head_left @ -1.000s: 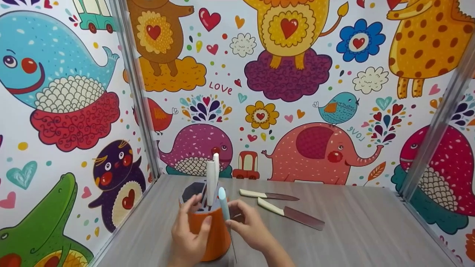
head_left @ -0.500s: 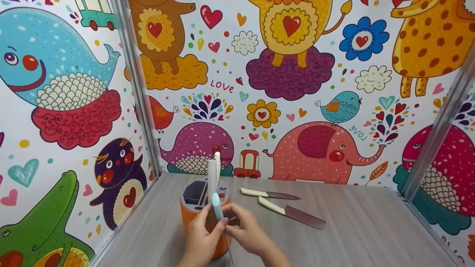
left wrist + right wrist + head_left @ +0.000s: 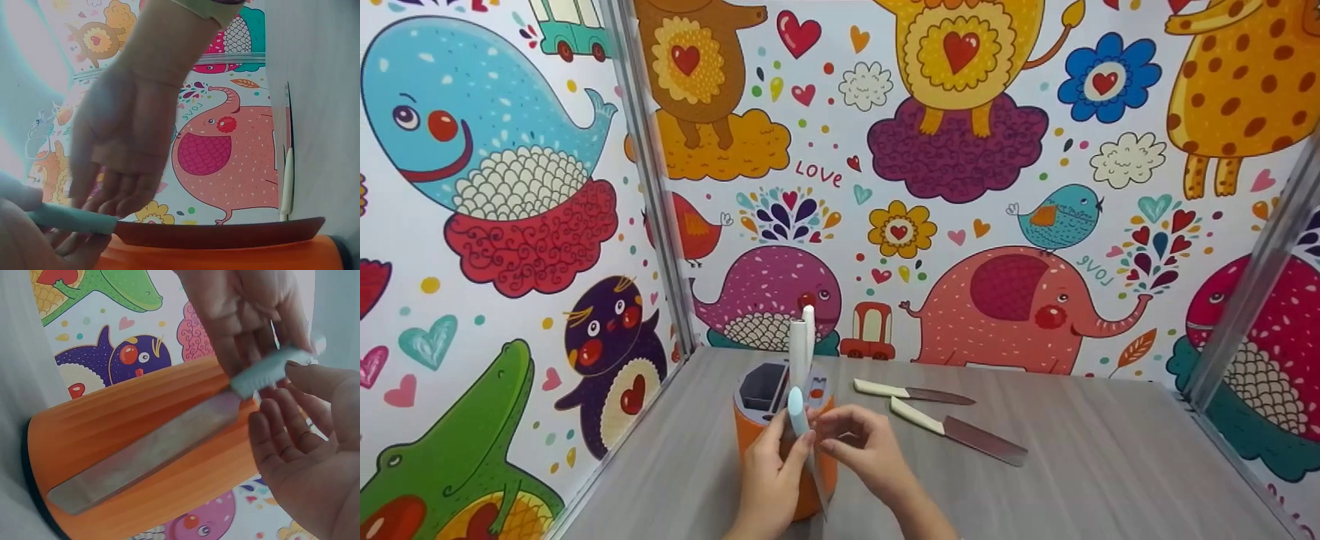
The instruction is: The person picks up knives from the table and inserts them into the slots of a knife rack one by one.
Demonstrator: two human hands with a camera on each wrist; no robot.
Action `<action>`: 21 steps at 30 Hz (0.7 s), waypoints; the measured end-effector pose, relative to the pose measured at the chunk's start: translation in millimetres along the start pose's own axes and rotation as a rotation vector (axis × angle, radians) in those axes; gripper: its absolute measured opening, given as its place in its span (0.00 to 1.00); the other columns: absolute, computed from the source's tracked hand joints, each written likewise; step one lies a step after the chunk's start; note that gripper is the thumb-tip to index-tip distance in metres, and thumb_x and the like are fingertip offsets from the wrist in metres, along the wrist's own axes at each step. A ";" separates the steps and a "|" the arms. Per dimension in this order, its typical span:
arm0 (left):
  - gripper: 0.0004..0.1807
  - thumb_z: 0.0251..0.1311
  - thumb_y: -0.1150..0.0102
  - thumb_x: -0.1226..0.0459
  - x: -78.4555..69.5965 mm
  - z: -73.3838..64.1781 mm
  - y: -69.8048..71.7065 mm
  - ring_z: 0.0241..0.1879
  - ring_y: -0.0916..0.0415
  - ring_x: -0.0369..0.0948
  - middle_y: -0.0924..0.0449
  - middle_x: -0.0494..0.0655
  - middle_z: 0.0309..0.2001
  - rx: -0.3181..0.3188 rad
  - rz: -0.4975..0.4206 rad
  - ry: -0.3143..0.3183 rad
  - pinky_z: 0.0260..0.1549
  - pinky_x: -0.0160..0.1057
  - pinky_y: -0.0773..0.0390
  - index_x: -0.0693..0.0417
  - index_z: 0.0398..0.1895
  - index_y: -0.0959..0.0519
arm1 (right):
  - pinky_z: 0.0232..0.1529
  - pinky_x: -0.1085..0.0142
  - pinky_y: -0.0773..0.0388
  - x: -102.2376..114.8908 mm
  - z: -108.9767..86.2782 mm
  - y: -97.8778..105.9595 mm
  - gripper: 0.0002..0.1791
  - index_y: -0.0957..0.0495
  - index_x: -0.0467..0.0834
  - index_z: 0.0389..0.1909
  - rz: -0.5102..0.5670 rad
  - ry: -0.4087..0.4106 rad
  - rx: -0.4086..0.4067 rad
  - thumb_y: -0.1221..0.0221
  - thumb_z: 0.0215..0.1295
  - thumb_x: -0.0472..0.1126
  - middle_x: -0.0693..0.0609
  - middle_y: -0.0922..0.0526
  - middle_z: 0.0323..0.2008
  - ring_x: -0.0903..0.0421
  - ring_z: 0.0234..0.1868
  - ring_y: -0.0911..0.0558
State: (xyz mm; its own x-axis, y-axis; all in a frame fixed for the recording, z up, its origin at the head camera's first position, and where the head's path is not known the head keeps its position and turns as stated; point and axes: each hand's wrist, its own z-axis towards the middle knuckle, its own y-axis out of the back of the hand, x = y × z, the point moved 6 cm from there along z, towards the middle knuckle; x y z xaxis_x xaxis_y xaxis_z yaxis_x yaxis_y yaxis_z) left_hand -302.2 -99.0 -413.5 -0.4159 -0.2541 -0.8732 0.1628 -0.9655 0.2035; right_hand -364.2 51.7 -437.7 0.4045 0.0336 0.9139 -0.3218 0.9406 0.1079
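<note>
My left hand (image 3: 771, 472) grips the pale blue handle of a broad-bladed kitchen knife (image 3: 796, 409), its thumb along the side. Handle end up, the knife slants in front of an orange knife block (image 3: 225, 256). In the right wrist view its long blade (image 3: 152, 450) overlaps the ribbed orange wall. My right hand (image 3: 870, 450) is just right of the handle, fingers loosely bent and thumb apart from them; in the left wrist view it looks blurred. Two white knife handles (image 3: 799, 349) rise from the block's grey slotted top.
On the grey wood-grain table (image 3: 1080, 487), right of the block, lie a small cream-handled knife (image 3: 915, 392) and a cream-handled cleaver (image 3: 960, 431). Cartoon-printed panels (image 3: 990, 300) enclose the back and sides, with metal posts at the corners.
My left hand has moved from beside the block onto the knife handle and now grips it. My right hand, which held the knife, has loosened. The knife has shifted slightly left.
</note>
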 end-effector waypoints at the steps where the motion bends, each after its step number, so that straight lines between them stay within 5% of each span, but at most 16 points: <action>1: 0.24 0.80 0.44 0.61 -0.3 -0.1 0.7 0.60 0.14 0.47 0.15 0.56 0.62 -0.002 -0.011 0.005 0.58 0.40 0.14 0.67 0.71 0.27 | 0.50 0.67 0.12 -5.2 1.0 3.3 0.16 0.17 0.33 0.53 0.012 -0.018 -0.048 0.31 0.69 0.36 0.37 0.12 0.49 0.58 0.45 0.13; 4: 0.25 0.80 0.44 0.61 -1.6 0.0 2.2 0.60 0.14 0.48 0.14 0.57 0.61 0.004 -0.042 0.026 0.60 0.42 0.15 0.68 0.71 0.28 | 0.53 0.65 0.14 -22.9 3.2 12.8 0.19 0.20 0.34 0.57 0.017 -0.061 -0.201 0.30 0.69 0.37 0.39 0.14 0.53 0.53 0.50 0.15; 7: 0.26 0.80 0.44 0.60 -3.6 0.8 3.9 0.59 0.13 0.48 0.14 0.57 0.60 0.007 -0.053 0.032 0.62 0.44 0.16 0.68 0.72 0.29 | 0.61 0.56 0.15 -41.8 3.6 17.5 0.28 0.25 0.34 0.66 0.008 -0.083 -0.272 0.30 0.67 0.37 0.36 0.18 0.61 0.46 0.58 0.18; 12: 0.24 0.81 0.46 0.61 -10.9 1.1 10.2 0.57 0.12 0.48 0.14 0.58 0.59 -0.017 -0.072 -0.007 0.62 0.44 0.17 0.67 0.70 0.28 | 0.71 0.38 0.25 -72.5 4.8 10.3 0.43 0.38 0.36 0.79 0.023 -0.138 -0.137 0.29 0.70 0.43 0.33 0.32 0.77 0.34 0.72 0.26; 17: 0.22 0.82 0.48 0.63 -19.8 -2.1 20.6 0.59 0.13 0.49 0.15 0.58 0.61 -0.062 -0.043 -0.042 0.64 0.46 0.18 0.65 0.71 0.28 | 0.76 0.34 0.34 -93.2 6.0 -2.8 0.51 0.50 0.42 0.86 0.049 -0.192 0.030 0.31 0.72 0.48 0.36 0.41 0.83 0.33 0.79 0.33; 21: 0.22 0.82 0.49 0.62 -24.9 -4.3 25.7 0.60 0.13 0.49 0.14 0.56 0.61 -0.086 -0.033 -0.035 0.65 0.47 0.20 0.64 0.71 0.28 | 0.78 0.33 0.38 -101.4 4.9 -6.1 0.55 0.52 0.46 0.87 0.050 -0.226 0.055 0.28 0.69 0.47 0.39 0.40 0.83 0.35 0.80 0.34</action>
State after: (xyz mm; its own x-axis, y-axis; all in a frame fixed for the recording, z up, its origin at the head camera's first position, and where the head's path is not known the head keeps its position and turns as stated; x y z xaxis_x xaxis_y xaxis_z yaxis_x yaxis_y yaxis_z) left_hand -283.8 -117.2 -388.4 -0.4534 -0.2260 -0.8622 0.2243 -0.9651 0.1351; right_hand -407.4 41.0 -529.1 0.1873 -0.0024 0.9823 -0.3855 0.9196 0.0758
